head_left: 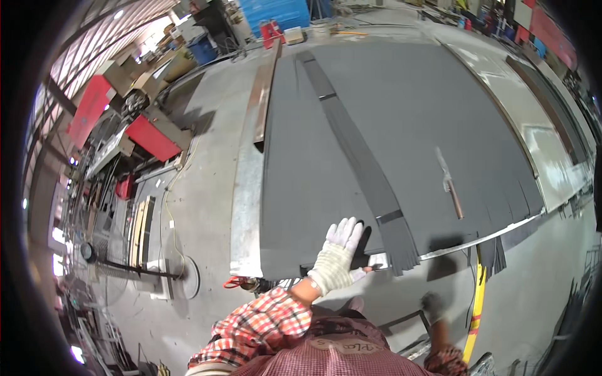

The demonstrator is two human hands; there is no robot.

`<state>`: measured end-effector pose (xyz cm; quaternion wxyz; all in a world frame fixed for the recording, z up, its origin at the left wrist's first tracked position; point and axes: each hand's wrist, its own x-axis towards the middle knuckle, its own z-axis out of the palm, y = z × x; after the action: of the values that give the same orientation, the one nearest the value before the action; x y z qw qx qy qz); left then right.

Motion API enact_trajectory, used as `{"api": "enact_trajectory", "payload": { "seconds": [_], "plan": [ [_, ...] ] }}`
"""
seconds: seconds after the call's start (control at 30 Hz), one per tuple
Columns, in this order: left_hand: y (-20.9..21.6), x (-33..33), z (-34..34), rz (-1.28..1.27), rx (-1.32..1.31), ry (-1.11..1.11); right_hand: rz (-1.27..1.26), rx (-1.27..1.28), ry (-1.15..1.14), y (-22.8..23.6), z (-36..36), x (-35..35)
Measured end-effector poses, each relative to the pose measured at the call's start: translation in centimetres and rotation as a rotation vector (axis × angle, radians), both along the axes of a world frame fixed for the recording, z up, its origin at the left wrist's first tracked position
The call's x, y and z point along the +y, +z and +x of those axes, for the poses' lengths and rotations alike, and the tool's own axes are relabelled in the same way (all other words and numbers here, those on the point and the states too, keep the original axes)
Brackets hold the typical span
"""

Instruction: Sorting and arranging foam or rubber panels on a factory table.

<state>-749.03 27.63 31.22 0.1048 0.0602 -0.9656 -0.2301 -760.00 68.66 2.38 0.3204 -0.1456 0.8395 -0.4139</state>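
Note:
My left hand (338, 255), in a white knitted glove, lies with fingers stretched out at the front edge of a large dark grey sheet (326, 182). No object shows in its grasp. Just right of it is the near end of a long bundle of dark strips (360, 147), bound with black bands and fanned out at the front edge. Low on the right, beyond the sheet's edge, my right hand (433, 306) hangs in a dark glove; blur hides its fingers. A knife with a brown handle (455, 199) and a pale, wrapped-looking blade rests on the sheet's right part.
A rusty metal beam (267, 100) lies along the sheet's left side. Pale panels (527, 119) flank the right. A yellow bar (476, 307) stands below the front edge, near dark hanging strips (495, 255). A fan (91, 252) and red-and-beige machines (153, 138) are left.

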Motion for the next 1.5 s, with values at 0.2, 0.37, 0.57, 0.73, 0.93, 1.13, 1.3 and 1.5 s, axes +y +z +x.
{"api": "enact_trajectory", "payload": {
  "seconds": [0.2,0.37,0.57,0.73,0.93,1.13,1.3,1.5],
  "plan": [
    [-2.8,-11.5,10.7,0.481,0.477,0.667,-0.297,-0.176,0.282,18.4,11.6,-17.4],
    [-9.5,-27.4,11.5,0.390,0.046,0.760,-0.260,-0.255,0.136,24.3,11.6,-25.7],
    [-7.8,-36.5,0.0,0.120,-0.077,0.609,-0.409,-0.292,-0.186,22.4,16.7,-26.7],
    [-6.9,-41.0,-6.2,0.088,-0.112,0.592,-0.162,-0.356,-0.339,24.0,22.2,-26.8],
    [-6.8,-39.2,-4.9,-0.006,-0.149,0.569,-0.204,-0.185,-0.464,26.0,22.3,-29.0],
    [-9.3,-28.2,7.3,0.254,0.044,0.432,-0.273,0.127,-0.266,26.3,18.3,-34.8],
    [-6.6,-14.3,17.5,1.268,0.120,0.447,-0.093,-0.068,-0.297,26.3,17.4,-35.0],
    [-4.9,-9.9,16.6,1.132,-0.146,0.514,-0.024,0.343,-0.054,22.2,17.1,-35.4]
  ]
}}
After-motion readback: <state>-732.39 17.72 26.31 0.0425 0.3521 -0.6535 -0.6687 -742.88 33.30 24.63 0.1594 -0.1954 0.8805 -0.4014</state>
